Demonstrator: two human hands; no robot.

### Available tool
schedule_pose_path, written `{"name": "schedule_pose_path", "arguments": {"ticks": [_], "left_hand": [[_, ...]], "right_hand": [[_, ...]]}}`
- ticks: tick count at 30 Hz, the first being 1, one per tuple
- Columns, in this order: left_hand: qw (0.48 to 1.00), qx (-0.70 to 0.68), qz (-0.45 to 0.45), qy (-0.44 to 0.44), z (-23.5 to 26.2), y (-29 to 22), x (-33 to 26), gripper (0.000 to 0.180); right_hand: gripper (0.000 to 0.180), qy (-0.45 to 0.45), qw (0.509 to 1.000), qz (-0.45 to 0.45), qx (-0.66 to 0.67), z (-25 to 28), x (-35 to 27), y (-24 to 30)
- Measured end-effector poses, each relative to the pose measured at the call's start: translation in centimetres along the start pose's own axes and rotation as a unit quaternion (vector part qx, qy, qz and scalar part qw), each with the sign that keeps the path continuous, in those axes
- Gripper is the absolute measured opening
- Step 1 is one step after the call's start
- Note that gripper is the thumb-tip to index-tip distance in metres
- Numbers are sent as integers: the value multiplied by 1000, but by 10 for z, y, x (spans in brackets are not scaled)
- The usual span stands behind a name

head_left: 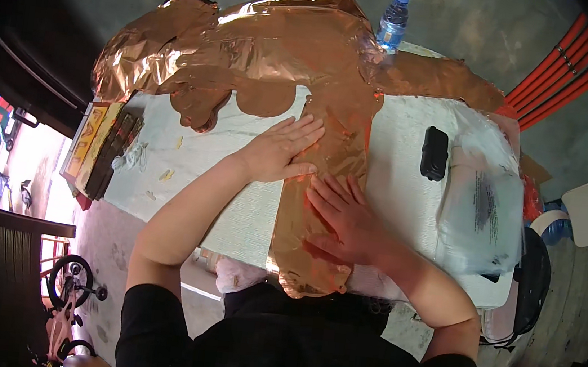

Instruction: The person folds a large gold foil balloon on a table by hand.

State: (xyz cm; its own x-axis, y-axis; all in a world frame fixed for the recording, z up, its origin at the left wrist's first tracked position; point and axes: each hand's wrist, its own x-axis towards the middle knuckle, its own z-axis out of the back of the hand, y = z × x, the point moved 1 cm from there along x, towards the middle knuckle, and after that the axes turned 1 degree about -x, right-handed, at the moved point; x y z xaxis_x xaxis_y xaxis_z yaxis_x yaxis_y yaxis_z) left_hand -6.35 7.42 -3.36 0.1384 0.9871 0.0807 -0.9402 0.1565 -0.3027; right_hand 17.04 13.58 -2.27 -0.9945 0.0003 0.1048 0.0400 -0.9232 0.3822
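A large piece wrapped in shiny copper-coloured foil [272, 54] lies across the white table [232, 220]. From its middle a long strip runs toward me and hangs over the near edge. On that strip's left border my left hand [280, 149] lies flat, its fingers stretched out toward the far right. My right hand [347, 222] rests lower on the same strip, fingers spread and pointing up and left. Both palms press on the foil surface; neither hand grips anything. What lies under the foil is hidden.
A blue-capped water bottle [393, 22] stands at the far edge. Right of the strip lie a black case [434, 154] and a clear plastic bag [479, 212]. Stacked boxes [99, 143] sit at the left edge. Beyond are red pipes [560, 72] and a white chair [583, 214].
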Motion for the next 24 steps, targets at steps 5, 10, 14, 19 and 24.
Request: {"name": "schedule_pose_path", "arguments": {"ticks": [5, 10, 14, 19, 24], "left_hand": [[1000, -12, 2, -1, 2, -3, -1, 74], [999, 13, -6, -46, 4, -8, -3, 78], [996, 3, 46, -79, 2, -11, -9, 78], [997, 34, 45, -54, -4, -10, -10, 76], [999, 44, 5, -30, -1, -12, -9, 74]], "right_hand": [[76, -111, 992, -50, 33, 7, 4, -24], [77, -107, 982, -140, -65, -6, 7, -43], [80, -61, 986, -116, -104, -2, 8, -36], [83, -52, 986, -115, -110, -2, 9, -36], [85, -79, 986, -87, -117, -8, 8, -39]]}}
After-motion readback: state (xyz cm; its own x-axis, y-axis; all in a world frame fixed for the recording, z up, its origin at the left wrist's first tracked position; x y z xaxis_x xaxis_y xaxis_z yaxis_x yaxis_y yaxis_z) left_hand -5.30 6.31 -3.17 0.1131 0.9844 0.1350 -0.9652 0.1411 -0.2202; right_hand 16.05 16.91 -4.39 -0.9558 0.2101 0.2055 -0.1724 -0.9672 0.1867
